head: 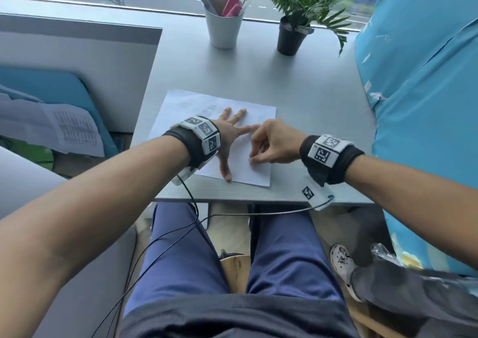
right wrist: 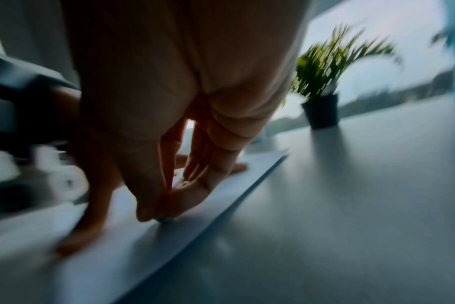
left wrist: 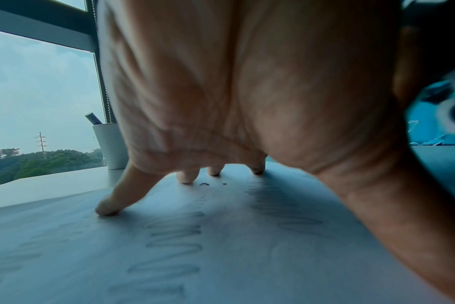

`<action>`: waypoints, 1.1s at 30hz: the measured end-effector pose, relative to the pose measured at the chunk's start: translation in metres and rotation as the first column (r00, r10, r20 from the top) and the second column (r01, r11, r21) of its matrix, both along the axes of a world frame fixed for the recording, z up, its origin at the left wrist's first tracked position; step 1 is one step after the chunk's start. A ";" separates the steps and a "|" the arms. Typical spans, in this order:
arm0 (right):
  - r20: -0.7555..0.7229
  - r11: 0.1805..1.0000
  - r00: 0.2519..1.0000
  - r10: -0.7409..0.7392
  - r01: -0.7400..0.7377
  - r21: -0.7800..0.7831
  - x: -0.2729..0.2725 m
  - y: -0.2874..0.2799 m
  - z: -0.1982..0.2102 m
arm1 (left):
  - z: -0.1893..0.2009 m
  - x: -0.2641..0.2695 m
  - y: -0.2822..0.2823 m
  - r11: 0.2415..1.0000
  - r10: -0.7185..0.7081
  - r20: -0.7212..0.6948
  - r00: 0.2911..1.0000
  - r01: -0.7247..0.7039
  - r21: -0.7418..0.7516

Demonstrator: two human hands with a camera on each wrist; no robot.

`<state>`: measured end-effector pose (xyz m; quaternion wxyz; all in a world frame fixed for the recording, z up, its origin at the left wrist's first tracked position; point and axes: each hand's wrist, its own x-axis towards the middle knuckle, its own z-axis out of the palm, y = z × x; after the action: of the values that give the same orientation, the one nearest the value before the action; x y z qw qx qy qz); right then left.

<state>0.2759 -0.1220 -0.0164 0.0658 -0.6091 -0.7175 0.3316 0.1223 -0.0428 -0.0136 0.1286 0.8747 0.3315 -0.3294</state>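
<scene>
A white printed sheet of paper (head: 186,105) lies flat on the grey table (head: 297,92). My left hand (head: 234,143) is spread on it, straight fingers and thumb pressing it down; the left wrist view shows the fingertips (left wrist: 109,207) on the print. My right hand (head: 252,159) is beside it on the sheet's right part, fingers curled, thumb and fingertips pinched together at the paper. In the blurred right wrist view a small grey thing (right wrist: 164,219) shows at the pinch of the right hand (right wrist: 156,214); it is too small to identify.
A white cup of pens (head: 223,27) and a potted plant (head: 291,37) stand at the table's far edge by the window. A grey partition (head: 77,53) bounds the left. A blue covered bulk (head: 426,79) crowds the right. Another person's shoe (head: 341,260) is on the floor.
</scene>
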 end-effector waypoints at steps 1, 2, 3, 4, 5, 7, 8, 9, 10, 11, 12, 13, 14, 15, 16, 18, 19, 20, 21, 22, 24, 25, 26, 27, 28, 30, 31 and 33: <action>-0.004 0.999 0.999 0.044 -0.044 -0.021 -0.001 -0.003 -0.001 | 0.000 0.000 0.001 1.000 -0.003 -0.001 1.000 0.003 0.001; 0.013 1.000 1.000 0.019 -0.018 -0.011 0.005 0.003 0.000 | 0.001 0.000 0.001 1.000 -0.004 -0.003 1.000 0.004 0.003; 0.031 0.997 0.997 -0.069 0.068 0.030 0.016 0.015 0.001 | 0.000 0.000 0.000 1.000 -0.005 -0.004 1.000 0.005 0.004; 0.035 0.986 0.987 -0.154 0.151 0.075 0.026 0.024 0.003 | 0.000 0.000 0.000 1.000 -0.005 0.000 1.000 0.005 0.006; 0.035 0.974 0.978 -0.205 0.200 0.108 0.032 0.030 0.004 | 0.000 0.001 0.000 1.000 -0.003 0.002 1.000 0.003 0.008; 0.015 0.982 0.985 -0.170 0.168 0.089 0.025 0.025 0.001 | -0.001 0.000 0.000 1.000 -0.001 -0.001 1.000 0.001 0.002; 0.014 0.995 0.996 -0.087 0.086 0.050 0.014 0.016 0.000 | -0.001 -0.001 0.001 1.000 0.000 0.000 1.000 0.000 -0.002; 0.000 1.000 1.000 -0.007 0.007 -0.002 0.004 0.006 -0.001 | -0.002 -0.001 0.002 1.000 -0.003 0.004 1.000 0.003 -0.003; -0.011 0.999 1.000 0.029 -0.029 -0.035 0.002 0.003 -0.002 | -0.002 -0.001 0.003 1.000 -0.009 0.003 1.000 0.009 -0.001; 0.000 0.999 1.000 0.007 -0.007 -0.042 0.007 0.009 -0.001 | -0.002 0.000 0.003 1.000 -0.011 -0.003 1.000 0.011 -0.002; 0.016 0.997 0.997 -0.071 0.071 -0.018 0.017 0.021 0.001 | -0.001 0.000 0.002 1.000 -0.010 -0.006 1.000 0.010 0.000; 0.025 0.989 0.988 -0.150 0.149 0.017 0.027 0.032 0.004 | -0.001 0.001 0.002 1.000 -0.005 -0.006 1.000 0.005 0.004; 0.032 0.979 0.980 -0.199 0.197 0.056 0.033 0.038 0.007 | -0.001 0.001 0.001 1.000 0.000 -0.006 1.000 0.000 0.008; 0.025 0.976 0.978 -0.209 0.207 0.071 0.032 0.038 0.006 | -0.001 0.001 0.000 1.000 0.003 -0.008 1.000 -0.003 0.006; 0.015 0.983 0.984 -0.176 0.175 0.062 0.026 0.032 0.005 | -0.001 0.001 0.001 1.000 0.005 -0.009 1.000 -0.005 -0.001; 0.003 1.000 1.000 -0.019 0.019 -0.008 0.005 0.010 0.001 | -0.003 0.000 0.002 1.000 0.002 -0.006 1.000 -0.002 -0.008; -0.007 0.998 0.999 0.038 -0.038 -0.047 0.001 0.003 -0.001 | -0.003 -0.001 0.003 1.000 -0.002 -0.008 1.000 0.002 -0.007; 0.002 0.998 0.999 0.034 -0.034 -0.054 0.004 0.006 0.000 | -0.003 -0.001 0.003 1.000 -0.005 -0.013 1.000 0.005 -0.006; 0.017 0.999 0.999 -0.035 0.035 -0.025 0.014 0.016 0.000 | -0.002 -0.001 0.003 1.000 -0.006 -0.016 1.000 0.006 -0.004; 0.034 0.992 0.992 -0.123 0.122 0.020 0.024 0.026 0.003 | -0.002 0.000 0.002 1.000 -0.007 -0.016 1.000 0.007 0.000; 0.044 0.977 0.979 -0.200 0.195 0.087 0.036 0.036 0.006 | -0.001 0.001 0.000 1.000 -0.003 -0.017 1.000 0.003 0.004; 0.035 0.982 0.985 -0.170 0.166 0.088 0.032 0.033 0.004 | 0.000 0.001 0.000 1.000 -0.003 -0.018 1.000 0.003 0.001; 0.041 0.994 0.995 -0.088 0.085 0.068 0.024 0.026 0.002 | -0.001 0.000 0.000 1.000 -0.005 -0.016 1.000 0.005 -0.002; 0.043 1.000 0.999 0.005 -0.007 0.030 0.014 0.016 0.000 | -0.001 0.000 0.001 1.000 -0.009 -0.011 1.000 0.008 -0.004; 0.032 0.999 0.998 0.049 -0.049 -0.013 0.010 0.010 -0.001 | -0.001 -0.001 0.002 1.000 -0.011 -0.009 1.000 0.011 -0.006; 0.036 0.999 0.998 -0.049 0.049 0.002 0.022 0.021 -0.002 | -0.001 -0.001 0.002 1.000 -0.014 -0.008 1.000 0.014 -0.011; 0.034 0.991 0.991 -0.130 0.129 0.039 0.030 0.029 0.000 | 0.000 -0.001 0.001 1.000 -0.015 -0.006 1.000 0.015 -0.007; 0.027 0.983 0.985 -0.168 0.166 0.073 0.035 0.033 0.001 | 0.000 0.000 0.000 1.000 -0.012 -0.011 1.000 0.012 0.000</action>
<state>0.3110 -0.0890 -0.0158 0.1029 -0.6699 -0.6760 0.2893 0.1219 -0.0429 -0.0132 0.1247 0.8749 0.3267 -0.3350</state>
